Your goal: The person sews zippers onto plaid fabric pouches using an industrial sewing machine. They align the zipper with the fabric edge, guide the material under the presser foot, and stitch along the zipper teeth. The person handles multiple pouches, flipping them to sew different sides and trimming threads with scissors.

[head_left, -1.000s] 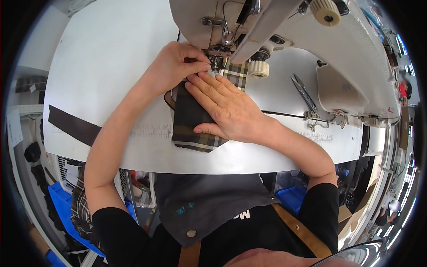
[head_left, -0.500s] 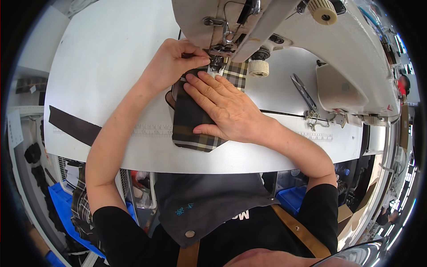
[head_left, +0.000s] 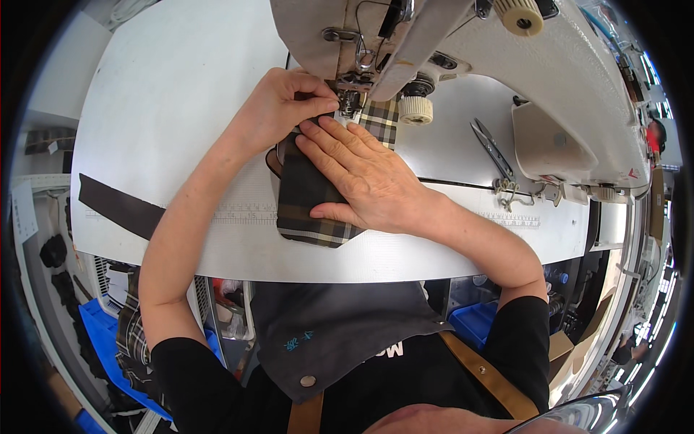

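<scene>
Beneath the sewing machine's presser foot [head_left: 350, 103] lies a layered piece of dark and plaid fabric [head_left: 311, 224], reaching toward me across the white worktable [head_left: 144, 108]. My left hand [head_left: 280, 110] pinches the fabric's edge just left of the foot, its thumb and forefinger close to the metal. My right hand [head_left: 365, 181] rests flat on the fabric with fingers slightly apart and pointing at the foot, thumb out to the left. Part of the plaid shows right of the needle. The needle's tip is too small to make out.
A dark strip [head_left: 119, 206] lies at left. Thread snips [head_left: 491, 148] and small metal fittings [head_left: 510, 195] sit on the right by the machine body [head_left: 593, 101]. Blue trays [head_left: 470, 322] and plaid cloth [head_left: 130, 333] are below the table edge. A person in red is at far right.
Both hands and the fabric have shifted slightly left. My left hand rose a little, then came back down; its pinch and my flat right hand look the same.
</scene>
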A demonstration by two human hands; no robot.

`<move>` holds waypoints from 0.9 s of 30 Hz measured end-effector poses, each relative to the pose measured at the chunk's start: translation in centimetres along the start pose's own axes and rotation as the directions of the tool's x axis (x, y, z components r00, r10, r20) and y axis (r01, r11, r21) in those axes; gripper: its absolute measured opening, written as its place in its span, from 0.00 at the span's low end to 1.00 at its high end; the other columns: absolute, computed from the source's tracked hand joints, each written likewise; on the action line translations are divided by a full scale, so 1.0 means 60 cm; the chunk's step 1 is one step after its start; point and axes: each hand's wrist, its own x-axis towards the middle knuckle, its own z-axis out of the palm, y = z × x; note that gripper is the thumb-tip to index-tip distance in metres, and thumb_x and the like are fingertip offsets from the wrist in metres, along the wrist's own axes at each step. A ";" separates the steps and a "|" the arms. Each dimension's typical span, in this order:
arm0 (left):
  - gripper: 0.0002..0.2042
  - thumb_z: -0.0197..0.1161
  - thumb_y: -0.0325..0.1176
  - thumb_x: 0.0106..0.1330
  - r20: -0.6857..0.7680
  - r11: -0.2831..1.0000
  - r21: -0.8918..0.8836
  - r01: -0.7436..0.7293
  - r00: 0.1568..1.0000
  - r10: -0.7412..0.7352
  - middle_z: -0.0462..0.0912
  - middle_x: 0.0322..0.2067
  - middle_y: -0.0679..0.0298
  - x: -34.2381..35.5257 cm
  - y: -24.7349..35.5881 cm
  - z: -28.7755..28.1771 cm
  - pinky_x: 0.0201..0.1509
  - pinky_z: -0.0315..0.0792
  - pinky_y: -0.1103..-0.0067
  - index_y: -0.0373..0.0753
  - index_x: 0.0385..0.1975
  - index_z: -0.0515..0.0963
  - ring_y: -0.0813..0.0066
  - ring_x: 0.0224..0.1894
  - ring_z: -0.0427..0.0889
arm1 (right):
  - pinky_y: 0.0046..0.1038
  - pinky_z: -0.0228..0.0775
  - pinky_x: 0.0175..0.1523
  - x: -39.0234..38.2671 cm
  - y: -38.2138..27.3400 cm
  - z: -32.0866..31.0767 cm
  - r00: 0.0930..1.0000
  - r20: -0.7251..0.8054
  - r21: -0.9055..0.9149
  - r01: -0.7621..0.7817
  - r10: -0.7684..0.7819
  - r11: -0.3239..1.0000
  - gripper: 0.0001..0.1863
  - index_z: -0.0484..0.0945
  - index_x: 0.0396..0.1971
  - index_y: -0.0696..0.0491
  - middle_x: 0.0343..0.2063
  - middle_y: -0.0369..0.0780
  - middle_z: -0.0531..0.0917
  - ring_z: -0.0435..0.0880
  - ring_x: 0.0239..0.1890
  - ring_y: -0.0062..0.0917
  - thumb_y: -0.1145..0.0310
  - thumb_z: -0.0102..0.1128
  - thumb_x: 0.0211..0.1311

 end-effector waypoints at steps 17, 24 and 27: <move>0.05 0.60 0.28 0.55 0.033 0.733 0.496 -0.465 0.854 0.520 0.80 0.32 0.66 -0.019 -0.035 0.013 0.38 0.73 0.75 0.38 0.30 0.81 0.67 0.35 0.78 | 0.33 0.70 0.44 -0.026 0.040 -0.019 0.965 -0.156 0.226 -0.171 0.209 0.959 0.14 0.76 0.36 0.56 0.37 0.44 0.77 0.76 0.43 0.37 0.68 0.63 0.49; 0.05 0.62 0.28 0.55 0.010 0.717 0.494 -0.492 0.828 0.561 0.80 0.31 0.66 -0.017 -0.036 0.016 0.36 0.72 0.75 0.38 0.30 0.81 0.67 0.33 0.78 | 0.28 0.71 0.29 0.003 0.111 -0.011 0.953 -0.298 -0.120 -0.089 0.049 0.989 0.11 0.77 0.38 0.54 0.25 0.42 0.80 0.80 0.24 0.33 0.73 0.62 0.53; 0.05 0.62 0.28 0.55 -0.003 0.726 0.507 -0.465 0.842 0.540 0.80 0.30 0.65 -0.017 -0.031 0.019 0.35 0.72 0.75 0.38 0.30 0.80 0.67 0.33 0.78 | 0.27 0.71 0.29 0.003 0.109 -0.014 0.933 -0.223 0.014 -0.288 0.283 0.958 0.10 0.77 0.38 0.54 0.23 0.42 0.80 0.80 0.25 0.33 0.73 0.62 0.53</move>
